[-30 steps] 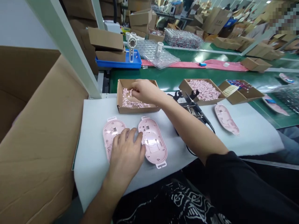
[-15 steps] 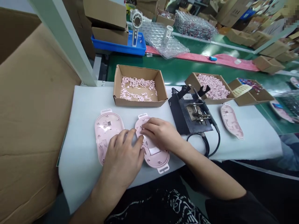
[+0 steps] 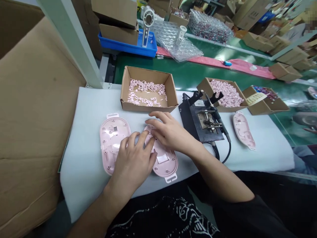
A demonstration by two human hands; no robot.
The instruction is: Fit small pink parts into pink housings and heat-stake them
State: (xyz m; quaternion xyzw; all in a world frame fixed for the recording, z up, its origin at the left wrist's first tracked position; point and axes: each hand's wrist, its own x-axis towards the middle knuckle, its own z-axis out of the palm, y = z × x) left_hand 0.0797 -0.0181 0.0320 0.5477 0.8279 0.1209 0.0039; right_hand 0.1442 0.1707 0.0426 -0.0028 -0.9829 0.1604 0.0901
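A pink plastic shell [image 3: 165,169] with screw posts, a white rectangle inside and a slotted tab at its end lies on the white mat. My left hand [image 3: 135,162] is over its left side, fingers bent and spread, their tips at the shell's upper part. From the right, my right hand [image 3: 170,134] reaches over the same upper part with its fingers apart. Whatever lies under the fingertips is hidden. Beside my left hand is a second pink shell [image 3: 109,132], open side up and partly covered by that hand.
A cardboard box [image 3: 148,107] of small pink parts stands behind the shells. To the right are a black soldering-iron stand [image 3: 190,122] with cables, a box heaped with pink parts [image 3: 226,94] and another pink shell [image 3: 244,130]. A metal post [image 3: 71,43] rises at left.
My right hand has lifted slightly and its fingers have spread, reaching past the shell's top edge. My left hand has shifted a little, its fingertips now higher on the shell.
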